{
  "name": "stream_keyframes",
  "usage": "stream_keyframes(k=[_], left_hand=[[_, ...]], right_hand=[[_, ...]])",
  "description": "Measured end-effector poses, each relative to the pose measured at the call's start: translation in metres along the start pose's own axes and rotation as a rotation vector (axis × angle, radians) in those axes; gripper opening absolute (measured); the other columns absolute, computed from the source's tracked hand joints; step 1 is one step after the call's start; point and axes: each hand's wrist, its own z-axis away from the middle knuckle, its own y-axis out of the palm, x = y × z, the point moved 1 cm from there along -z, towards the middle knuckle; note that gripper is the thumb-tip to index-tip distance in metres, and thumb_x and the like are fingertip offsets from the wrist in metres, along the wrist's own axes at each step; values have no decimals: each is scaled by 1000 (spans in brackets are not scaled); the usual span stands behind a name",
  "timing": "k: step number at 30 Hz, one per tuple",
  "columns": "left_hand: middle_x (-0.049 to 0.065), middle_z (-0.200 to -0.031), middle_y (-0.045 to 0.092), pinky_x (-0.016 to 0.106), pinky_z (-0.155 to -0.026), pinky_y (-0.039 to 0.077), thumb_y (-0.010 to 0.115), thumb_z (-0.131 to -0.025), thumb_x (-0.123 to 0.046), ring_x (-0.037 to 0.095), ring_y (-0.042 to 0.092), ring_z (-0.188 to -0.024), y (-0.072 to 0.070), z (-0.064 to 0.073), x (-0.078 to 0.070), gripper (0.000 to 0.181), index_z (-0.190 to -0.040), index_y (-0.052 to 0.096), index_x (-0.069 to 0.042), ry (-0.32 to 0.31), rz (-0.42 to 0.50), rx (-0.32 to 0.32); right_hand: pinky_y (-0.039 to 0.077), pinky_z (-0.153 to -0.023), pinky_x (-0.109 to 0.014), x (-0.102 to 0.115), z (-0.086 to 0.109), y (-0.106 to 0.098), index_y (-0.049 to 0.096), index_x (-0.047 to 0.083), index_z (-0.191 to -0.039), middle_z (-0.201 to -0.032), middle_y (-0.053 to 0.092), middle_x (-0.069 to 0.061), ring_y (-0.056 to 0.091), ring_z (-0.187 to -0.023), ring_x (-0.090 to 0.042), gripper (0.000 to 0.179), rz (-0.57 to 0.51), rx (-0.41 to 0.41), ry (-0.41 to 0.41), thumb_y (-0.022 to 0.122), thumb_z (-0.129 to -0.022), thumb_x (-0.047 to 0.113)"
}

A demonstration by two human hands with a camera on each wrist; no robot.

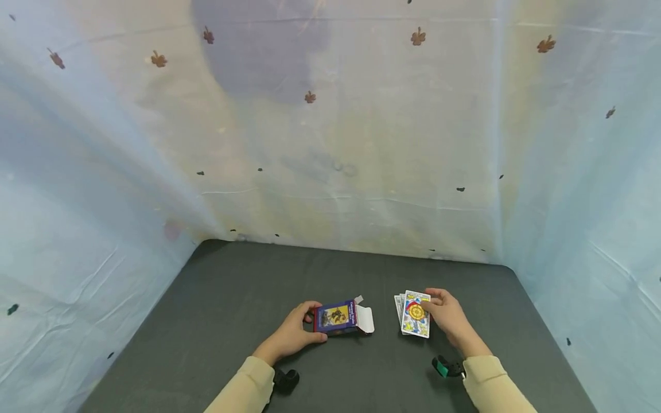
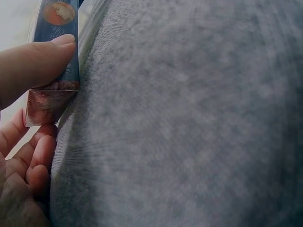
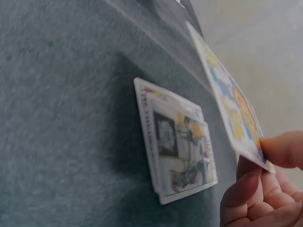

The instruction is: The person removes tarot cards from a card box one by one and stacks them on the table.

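A blue card box with a yellow picture lies on the dark table, its white end flap folded out to the right. My left hand grips the box by its left end; in the left wrist view the thumb presses on the box's side. Between thumb and fingers, my right hand pinches a colourful tarot card with a wheel on it. In the right wrist view that card is raised and tilted above a small pile of cards on the table.
Dark grey cloth covers the table. Pale sheeting with small leaf marks hangs at the back and both sides. A black wrist device sits by the left sleeve, and a black and green one by the right sleeve.
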Motion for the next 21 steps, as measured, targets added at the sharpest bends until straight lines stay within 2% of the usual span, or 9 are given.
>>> stream_keyframes(k=[3, 8, 12, 17, 21], left_hand=[[-4, -116, 48, 43, -85, 36, 82, -74, -46, 19, 43, -101, 0, -1, -1, 76, -136, 45, -26, -7, -1, 1], [-2, -116, 47, 43, -84, 36, 83, -74, -45, 20, 42, -101, 0, -1, -3, 76, -137, 46, -25, -14, 10, 5], [-2, -116, 47, 43, -84, 36, 83, -73, -47, 21, 42, -102, 1, 0, -3, 77, -137, 46, -24, -21, 13, 7], [-3, -116, 48, 43, -84, 36, 83, -73, -47, 21, 42, -102, 1, 0, -4, 77, -137, 46, -24, -23, 14, 6], [-3, -117, 48, 44, -85, 37, 83, -73, -47, 21, 43, -103, 0, -1, -5, 77, -136, 46, -23, -20, 9, 2]], right_hand=[[49, -73, -35, -3, -2, 3, 44, 0, -135, -104, 65, -14, 62, -85, -21, 47, 5, 11, 13, 60, -95, 19], [47, -63, -33, -6, -2, 17, 50, 2, -130, -94, 64, -9, 59, -76, -19, 40, 6, 31, 15, 62, -94, 15], [48, -59, -32, -7, -3, 28, 53, 1, -126, -94, 61, -11, 58, -73, -19, 37, 46, 28, -22, 63, -93, 13], [48, -61, -32, -7, -4, 35, 57, -3, -118, -93, 61, -11, 58, -72, -17, 31, 151, -14, -88, 65, -90, 8], [47, -61, -31, -6, -4, 37, 57, -4, -116, -91, 60, -10, 57, -73, -16, 30, 171, -31, -99, 66, -89, 6]])
